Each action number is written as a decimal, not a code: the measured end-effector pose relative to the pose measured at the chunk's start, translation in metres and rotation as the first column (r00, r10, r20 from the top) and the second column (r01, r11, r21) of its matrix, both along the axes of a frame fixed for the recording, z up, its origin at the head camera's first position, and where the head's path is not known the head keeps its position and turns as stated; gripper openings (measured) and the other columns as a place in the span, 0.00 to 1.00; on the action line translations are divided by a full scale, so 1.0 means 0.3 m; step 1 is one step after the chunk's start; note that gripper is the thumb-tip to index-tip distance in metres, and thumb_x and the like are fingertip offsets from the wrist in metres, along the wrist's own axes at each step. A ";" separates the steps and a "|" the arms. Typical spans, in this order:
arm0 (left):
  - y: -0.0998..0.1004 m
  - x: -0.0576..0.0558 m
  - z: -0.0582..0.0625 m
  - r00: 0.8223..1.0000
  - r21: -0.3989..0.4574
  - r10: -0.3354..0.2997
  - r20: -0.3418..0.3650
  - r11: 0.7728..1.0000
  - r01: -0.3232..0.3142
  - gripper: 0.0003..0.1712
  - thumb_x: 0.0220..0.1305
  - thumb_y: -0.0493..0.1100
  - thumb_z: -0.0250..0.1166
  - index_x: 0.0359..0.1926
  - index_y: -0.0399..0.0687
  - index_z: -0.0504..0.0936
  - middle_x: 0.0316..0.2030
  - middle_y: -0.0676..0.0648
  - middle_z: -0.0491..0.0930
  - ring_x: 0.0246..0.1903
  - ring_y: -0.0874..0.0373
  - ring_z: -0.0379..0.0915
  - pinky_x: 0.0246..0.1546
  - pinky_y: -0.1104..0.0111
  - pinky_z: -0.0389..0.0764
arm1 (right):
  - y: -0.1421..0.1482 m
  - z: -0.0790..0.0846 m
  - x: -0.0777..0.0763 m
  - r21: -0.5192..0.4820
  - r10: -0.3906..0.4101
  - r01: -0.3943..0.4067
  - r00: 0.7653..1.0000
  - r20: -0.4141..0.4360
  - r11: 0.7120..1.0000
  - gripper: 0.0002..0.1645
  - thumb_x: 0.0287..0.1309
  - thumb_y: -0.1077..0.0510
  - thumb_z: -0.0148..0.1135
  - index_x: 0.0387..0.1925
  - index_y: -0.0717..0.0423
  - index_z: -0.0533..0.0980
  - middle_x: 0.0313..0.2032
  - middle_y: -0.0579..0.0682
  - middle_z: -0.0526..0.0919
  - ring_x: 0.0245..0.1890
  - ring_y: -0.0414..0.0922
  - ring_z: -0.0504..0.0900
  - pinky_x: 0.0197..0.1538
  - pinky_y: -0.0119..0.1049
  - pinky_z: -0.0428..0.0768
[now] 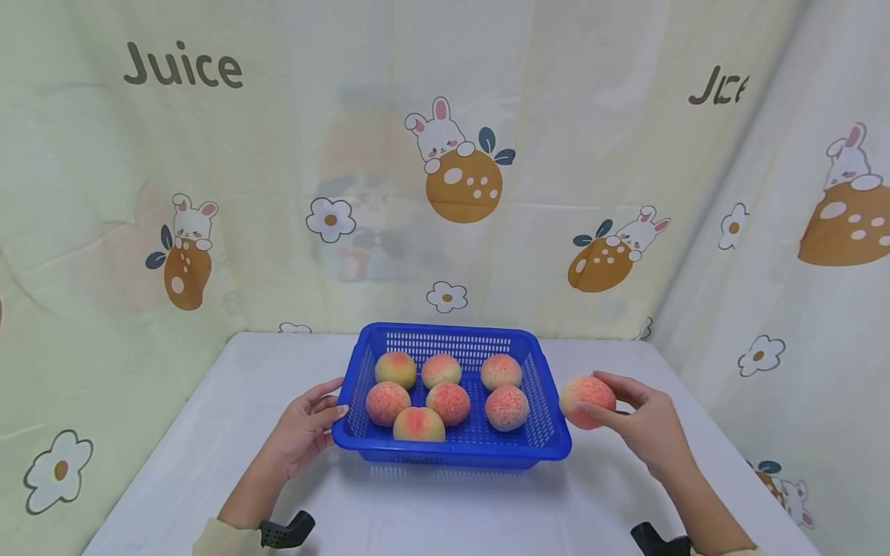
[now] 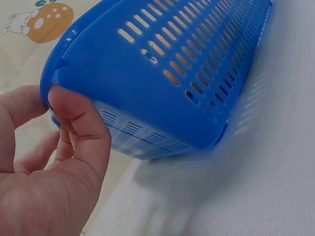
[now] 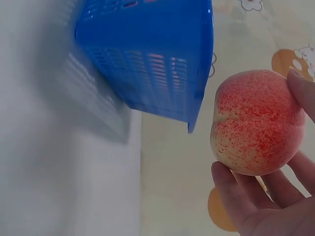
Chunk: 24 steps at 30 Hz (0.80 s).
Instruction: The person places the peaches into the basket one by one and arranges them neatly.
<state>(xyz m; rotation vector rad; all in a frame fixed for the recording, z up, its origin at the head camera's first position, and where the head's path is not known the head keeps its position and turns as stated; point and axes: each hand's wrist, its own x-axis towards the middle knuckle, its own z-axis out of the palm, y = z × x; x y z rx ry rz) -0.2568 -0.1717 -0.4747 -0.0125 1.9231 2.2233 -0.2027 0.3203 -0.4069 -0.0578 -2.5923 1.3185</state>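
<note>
A blue plastic basket (image 1: 487, 451) with slotted walls stands in the middle of the table. My left hand (image 1: 306, 425) grips its left rim, thumb on one side and fingers behind; the left wrist view shows the thumb pressed under the rim (image 2: 47, 73). Several peaches lie in the basket, most in a cluster at the left, among them a yellowish one (image 1: 395, 370). Two more, one (image 1: 501, 373) behind the other (image 1: 507, 408), sit to the right. Just outside the right rim, my right hand (image 1: 650, 428) holds another peach (image 3: 258, 123), pinkish red and pale yellow, between thumb and fingers.
A white cloth covers the table (image 1: 431, 510). Behind it and along the sides hang pale curtains (image 1: 278, 139) printed with rabbits, fruit and flowers. Dark wrist devices (image 1: 287, 530) sit on both forearms.
</note>
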 end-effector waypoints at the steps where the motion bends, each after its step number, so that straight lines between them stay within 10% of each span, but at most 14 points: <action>1: 0.000 -0.001 -0.001 1.000 0.001 0.000 0.000 1.000 0.000 0.39 0.70 0.39 0.67 0.77 0.50 0.62 0.58 0.39 0.78 0.50 0.49 0.85 0.48 0.62 0.88 | -0.008 0.001 -0.001 -0.001 0.006 -0.006 1.000 0.001 1.000 0.43 0.56 0.37 0.74 0.68 0.53 0.75 0.64 0.57 0.81 0.49 0.24 0.76 0.47 0.19 0.80; 9: 0.002 0.000 0.002 1.000 -0.003 0.006 0.002 1.000 -0.006 0.37 0.71 0.37 0.65 0.77 0.50 0.62 0.55 0.40 0.78 0.48 0.50 0.85 0.47 0.63 0.88 | -0.081 0.001 -0.013 -0.013 0.045 -0.045 0.999 0.014 0.999 0.43 0.55 0.37 0.74 0.67 0.53 0.76 0.62 0.56 0.81 0.61 0.52 0.79 0.49 0.22 0.82; 24: 0.001 0.004 0.005 1.000 0.008 -0.003 0.008 1.000 0.003 0.39 0.71 0.39 0.66 0.78 0.50 0.61 0.58 0.40 0.78 0.51 0.49 0.85 0.49 0.63 0.88 | -0.194 -0.012 -0.046 -0.105 0.131 -0.128 0.991 0.018 0.986 0.40 0.52 0.41 0.78 0.64 0.51 0.78 0.61 0.54 0.82 0.60 0.52 0.79 0.54 0.30 0.85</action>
